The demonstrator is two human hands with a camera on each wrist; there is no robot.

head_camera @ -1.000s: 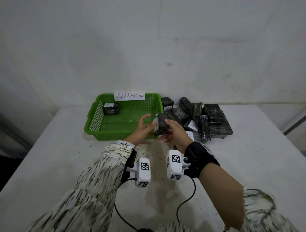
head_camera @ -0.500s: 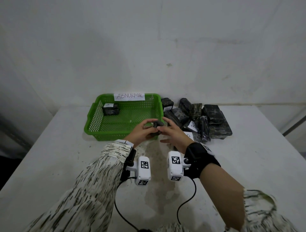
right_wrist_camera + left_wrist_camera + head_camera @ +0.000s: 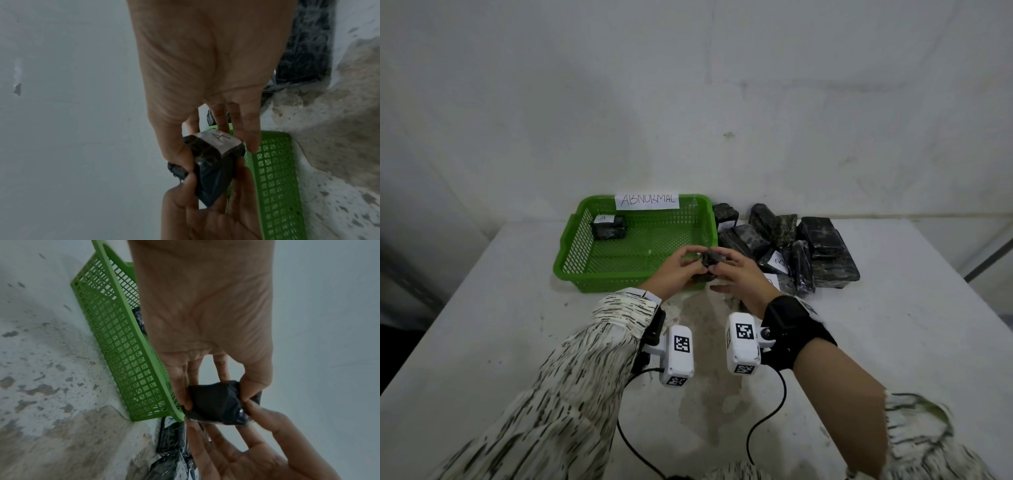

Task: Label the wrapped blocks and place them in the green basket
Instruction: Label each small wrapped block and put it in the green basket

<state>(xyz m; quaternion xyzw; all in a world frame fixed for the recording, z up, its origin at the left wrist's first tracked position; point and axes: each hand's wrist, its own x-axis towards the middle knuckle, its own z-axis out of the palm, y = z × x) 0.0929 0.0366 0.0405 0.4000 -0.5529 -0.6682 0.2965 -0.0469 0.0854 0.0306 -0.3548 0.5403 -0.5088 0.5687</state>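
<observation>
The left hand (image 3: pixel 677 270) and the right hand (image 3: pixel 739 274) meet over the near right corner of the green basket (image 3: pixel 571 265), and both pinch one small black wrapped block (image 3: pixel 710 258) between thumb and fingertips. The right wrist view shows a white label (image 3: pixel 218 138) on the block, with a handwritten mark that looks like an "A". In the left wrist view only the block's plain black wrapping shows.

The basket stands on the white worktop (image 3: pixel 482 325) by the wall. A paper sign (image 3: pixel 647 201) on its far rim reads "ABNORMAL" in handwriting. One wrapped block (image 3: pixel 608 227) lies in the basket's far left corner, with a white label marked "A".

Just right of the basket lies a pile of dark wrapped blocks (image 3: pixel 808 246); one label in it reads "B" (image 3: pixel 779 262), and other labels there are partly covered and unreadable. The hands hide most of the held block from the head camera.
</observation>
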